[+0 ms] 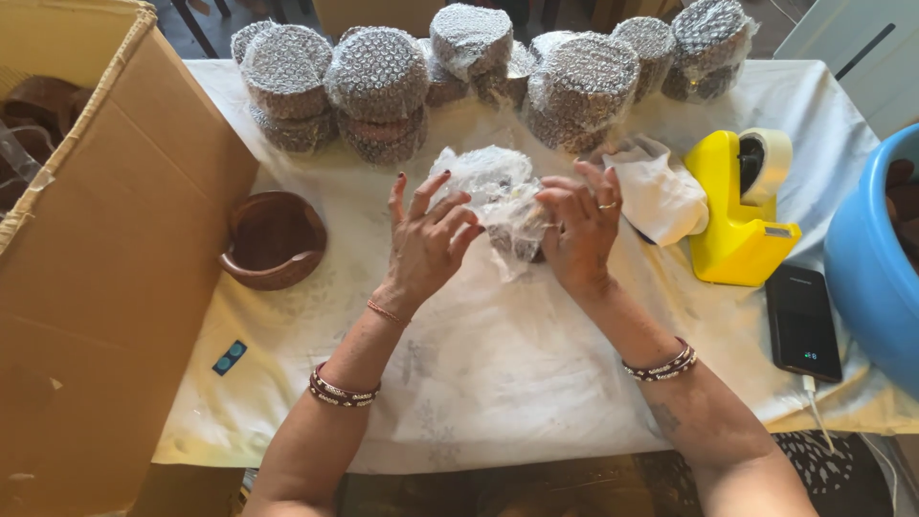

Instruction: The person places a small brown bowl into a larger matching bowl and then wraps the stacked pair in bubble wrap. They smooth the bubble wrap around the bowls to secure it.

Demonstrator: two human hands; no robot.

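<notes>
Nearest the camera, two bare forearms with beaded bangles reach up over the near edge of a table (pixel 498 383) covered in a pale, faintly patterned cloth. The broad stretch of cloth between the near edge and the hands is bare, apart from a small blue-dotted tag (pixel 229 357) toward the left.

The left hand (pixel 426 239) has its fingers spread and curved, pressing against the left side of a bubble-wrapped bundle (pixel 498 196). The right hand (pixel 579 230), a ring on one finger, has its fingers bent close together and grips the bundle's right side. The bundle sits at mid-table, held between both palms; whether it rests on the cloth or is lifted just above it cannot be told.

Left of the hands, a brown wooden bowl (pixel 273 239) lies unwrapped on the cloth, just beside a large open cardboard box (pixel 105 258) that walls off the whole left edge. To the right, a crumpled white cloth (pixel 661 196) touches a yellow tape dispenser (pixel 742 206); a black phone (pixel 802 321) with a cable lies nearer, close to the right edge, where a blue tub (pixel 876 268) crowds in.

Along the far edge, stacked bubble-wrapped rounds (pixel 383 81) line the table from left to right, leaving only a narrow band of open cloth between them and the bundle. Beyond them, dark floor and furniture legs show dimly.
</notes>
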